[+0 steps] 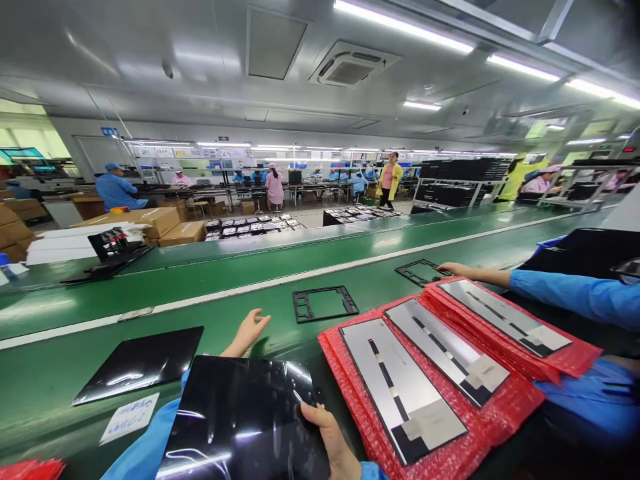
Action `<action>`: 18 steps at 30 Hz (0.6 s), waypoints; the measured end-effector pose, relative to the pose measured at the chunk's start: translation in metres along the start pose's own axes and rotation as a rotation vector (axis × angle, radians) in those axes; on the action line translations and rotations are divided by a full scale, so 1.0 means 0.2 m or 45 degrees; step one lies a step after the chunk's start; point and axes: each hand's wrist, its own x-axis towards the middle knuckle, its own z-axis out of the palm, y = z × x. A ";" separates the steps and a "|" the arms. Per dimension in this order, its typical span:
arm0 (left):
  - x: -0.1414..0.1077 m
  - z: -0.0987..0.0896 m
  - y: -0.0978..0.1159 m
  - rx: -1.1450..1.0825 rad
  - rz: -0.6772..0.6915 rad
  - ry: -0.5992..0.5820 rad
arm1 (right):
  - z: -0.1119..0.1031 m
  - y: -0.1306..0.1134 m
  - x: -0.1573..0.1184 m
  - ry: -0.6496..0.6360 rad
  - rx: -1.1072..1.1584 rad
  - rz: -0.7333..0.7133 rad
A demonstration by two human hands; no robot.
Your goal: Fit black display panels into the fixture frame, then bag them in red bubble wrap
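The right grip [334, 437] is pinching a glossy panel [240, 413] toward the desk's [225, 303] near edge; the left grip [251, 331], loosely spread, is hovering beside a black frame [326, 317].

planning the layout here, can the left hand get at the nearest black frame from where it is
Probably yes: the left hand looks empty, and only green surface shows between it and the black frame.

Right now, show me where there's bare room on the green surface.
Bare: the green surface beyond the white strip, right of the black stand, and the patch between that strip and the flat-lying black panel. A narrower gap shows between the left hand and the nearer black frame. Crowded: the near right, covered by red bubble wrap and silver panels.
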 end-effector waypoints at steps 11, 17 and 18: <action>0.35 0.65 0.22 0.579 -0.002 0.221 | -0.07 -0.13 0.09 -0.159 -0.221 -0.373; 0.30 0.45 0.20 0.379 0.024 0.219 | -0.03 -0.12 0.02 -0.135 -0.116 -0.188; 0.29 0.37 0.20 0.292 0.018 0.195 | -0.02 -0.11 0.01 -0.141 -0.082 -0.168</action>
